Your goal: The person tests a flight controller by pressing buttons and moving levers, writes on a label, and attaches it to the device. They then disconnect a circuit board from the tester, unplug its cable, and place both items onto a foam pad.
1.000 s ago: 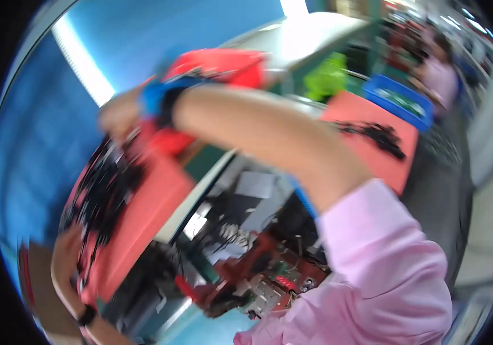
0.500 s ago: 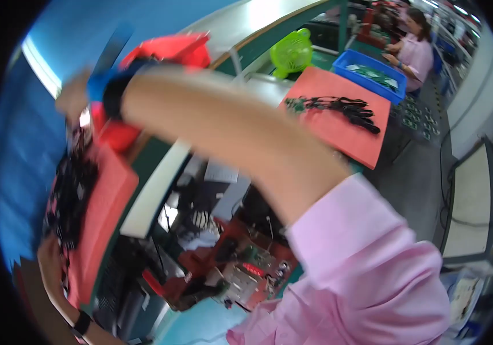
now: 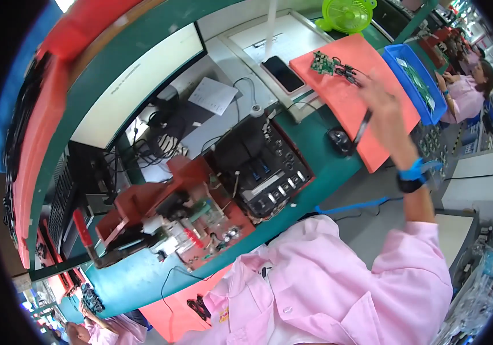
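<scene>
My right hand [image 3: 383,109], blurred by motion, is over a salmon-coloured foam mat [image 3: 396,92] at the right. A blue strap and a black band circle its wrist. Small green circuit boards [image 3: 325,63] with black cables [image 3: 347,73] lie on the mat, the cables running toward my fingers. A dark slim piece [image 3: 364,126] sticks out beside the hand; its kind is unclear. Smeared fingers hide whether they grip anything. My left hand is out of view.
A black mouse [image 3: 339,141], a phone [image 3: 284,73] and a blue bin [image 3: 413,86] surround the mat. A red clamp fixture [image 3: 189,221] and an open black fixture [image 3: 258,164] stand mid-bench. A monitor [image 3: 143,86] is behind; co-workers [image 3: 465,95] sit beyond.
My right hand has swung from the far left to the foam mat at the right. The view has turned, and the left hand, earlier beside black cables at lower left, is gone from view.
</scene>
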`<control>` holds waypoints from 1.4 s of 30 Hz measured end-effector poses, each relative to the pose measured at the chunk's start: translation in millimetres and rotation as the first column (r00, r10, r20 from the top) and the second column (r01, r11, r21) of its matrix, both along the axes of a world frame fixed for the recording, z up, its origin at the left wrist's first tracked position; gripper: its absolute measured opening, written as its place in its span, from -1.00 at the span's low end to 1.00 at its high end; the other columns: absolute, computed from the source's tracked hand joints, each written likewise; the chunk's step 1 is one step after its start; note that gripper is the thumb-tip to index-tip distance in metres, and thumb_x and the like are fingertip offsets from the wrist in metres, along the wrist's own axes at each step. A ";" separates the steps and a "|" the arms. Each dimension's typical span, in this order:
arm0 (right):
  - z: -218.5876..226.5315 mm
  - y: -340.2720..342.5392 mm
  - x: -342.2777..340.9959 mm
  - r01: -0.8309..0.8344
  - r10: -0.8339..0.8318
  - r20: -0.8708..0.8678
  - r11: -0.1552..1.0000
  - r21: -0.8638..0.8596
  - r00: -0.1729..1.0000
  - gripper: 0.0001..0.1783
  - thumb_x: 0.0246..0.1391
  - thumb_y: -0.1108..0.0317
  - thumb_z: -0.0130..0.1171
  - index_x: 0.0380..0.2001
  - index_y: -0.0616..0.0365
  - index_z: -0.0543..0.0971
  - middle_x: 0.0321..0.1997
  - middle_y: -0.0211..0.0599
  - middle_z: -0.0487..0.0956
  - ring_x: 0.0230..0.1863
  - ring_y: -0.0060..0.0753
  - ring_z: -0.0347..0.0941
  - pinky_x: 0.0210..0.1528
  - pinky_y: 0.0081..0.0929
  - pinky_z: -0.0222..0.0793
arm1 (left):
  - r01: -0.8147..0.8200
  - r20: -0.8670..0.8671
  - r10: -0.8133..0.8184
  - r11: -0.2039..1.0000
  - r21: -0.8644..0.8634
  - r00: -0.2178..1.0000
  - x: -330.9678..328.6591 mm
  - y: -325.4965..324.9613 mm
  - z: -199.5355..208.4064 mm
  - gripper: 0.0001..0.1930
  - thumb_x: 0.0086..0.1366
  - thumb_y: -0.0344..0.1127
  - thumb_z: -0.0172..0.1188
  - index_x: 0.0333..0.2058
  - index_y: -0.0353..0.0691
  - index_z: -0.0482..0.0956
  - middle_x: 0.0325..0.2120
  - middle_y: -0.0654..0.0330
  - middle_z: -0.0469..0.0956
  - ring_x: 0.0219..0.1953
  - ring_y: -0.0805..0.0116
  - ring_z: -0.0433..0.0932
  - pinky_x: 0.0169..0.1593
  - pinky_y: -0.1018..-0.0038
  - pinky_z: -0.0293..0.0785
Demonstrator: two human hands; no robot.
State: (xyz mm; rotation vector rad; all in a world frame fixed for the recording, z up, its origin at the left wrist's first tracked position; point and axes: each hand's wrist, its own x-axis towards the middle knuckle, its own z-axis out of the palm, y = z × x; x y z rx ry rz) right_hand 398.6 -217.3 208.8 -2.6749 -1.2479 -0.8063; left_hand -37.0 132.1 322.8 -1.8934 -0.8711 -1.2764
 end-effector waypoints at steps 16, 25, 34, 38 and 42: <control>-187.1 -18.3 24.5 -0.223 0.274 -0.522 0.962 0.159 0.808 -0.79 -0.25 0.53 -0.05 -0.44 0.12 0.48 -0.22 -0.30 0.47 -0.15 -0.25 0.37 -0.02 -0.14 0.16 | 0.457 0.084 -0.454 0.834 -0.310 0.887 40.5 -57.8 -194.1 -0.75 0.18 -0.29 0.03 -0.56 -0.34 0.51 -0.67 0.06 0.47 -0.58 0.26 0.46 -0.43 0.39 0.37; -197.4 -16.5 11.0 -0.350 0.430 -0.402 0.900 0.260 0.808 -0.88 -0.15 0.51 -0.07 -0.47 0.22 0.44 -0.53 -0.12 0.45 -0.44 -0.09 0.38 -0.36 -0.31 0.28 | 0.100 0.291 -0.047 0.980 -0.169 0.955 26.6 -156.7 -221.5 -0.74 0.13 -0.31 0.09 -0.63 -0.38 0.55 -0.73 0.15 0.46 -0.70 0.38 0.36 -0.59 0.46 0.28; -228.8 -20.0 22.2 -0.312 0.415 -0.405 0.903 0.296 0.815 -0.86 -0.11 0.48 -0.12 -0.48 0.17 0.45 -0.50 -0.08 0.46 -0.35 -0.03 0.39 -0.32 -0.18 0.28 | 0.599 0.295 -0.638 0.329 -0.730 0.711 65.3 -212.8 -367.3 -0.95 0.06 -0.48 0.10 -0.55 -0.30 0.48 -0.69 0.16 0.46 -0.65 0.42 0.44 -0.55 0.58 0.30; -240.4 -24.8 15.0 -0.359 0.464 -0.300 0.867 0.346 0.833 -0.84 -0.13 0.49 -0.13 -0.47 0.17 0.46 -0.48 -0.06 0.47 -0.34 -0.04 0.40 -0.28 -0.19 0.29 | 0.622 0.398 -0.637 0.167 -0.765 0.661 90.1 -229.0 -391.4 -0.93 0.06 -0.47 0.11 -0.55 -0.34 0.49 -0.72 0.15 0.45 -0.68 0.44 0.43 -0.56 0.58 0.29; -262.5 -13.5 23.1 -0.310 0.337 -0.414 0.942 0.132 0.846 -0.82 -0.15 0.53 -0.13 -0.45 0.19 0.47 -0.46 -0.12 0.50 -0.33 -0.07 0.41 -0.27 -0.23 0.30 | 0.613 0.443 -0.605 0.095 -0.784 0.661 101.5 -220.8 -414.0 -0.90 0.07 -0.46 0.10 -0.56 -0.36 0.50 -0.74 0.15 0.44 -0.69 0.48 0.40 -0.58 0.60 0.26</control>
